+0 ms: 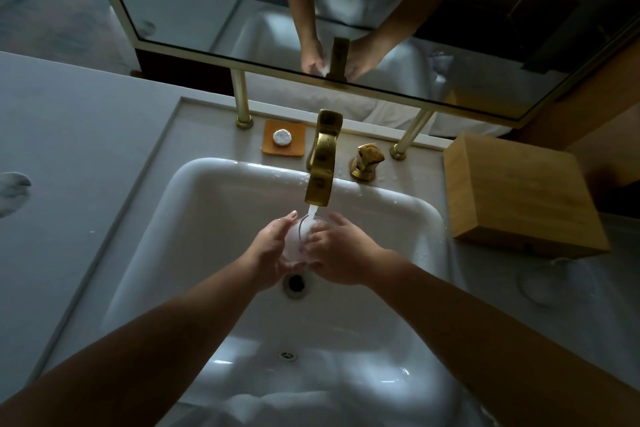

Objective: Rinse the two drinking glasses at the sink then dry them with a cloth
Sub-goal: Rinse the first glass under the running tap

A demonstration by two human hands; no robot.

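A clear drinking glass (298,240) is held over the white sink (194,218), right under the water running from the gold faucet (320,170). My left hand (270,250) cups the glass from the left and underneath. My right hand (337,253) grips it from the right, fingers curled over its side. A second clear glass (542,282) stands on the counter to the right of the sink, faint in the dim light. No cloth is in view.
A gold tap handle (367,161) sits right of the faucet. An orange coaster (284,142) with a small round object lies behind the sink. A wooden box (519,191) stands at the right. A mirror (346,10) on gold posts rises behind. The drain (296,282) is below the hands.
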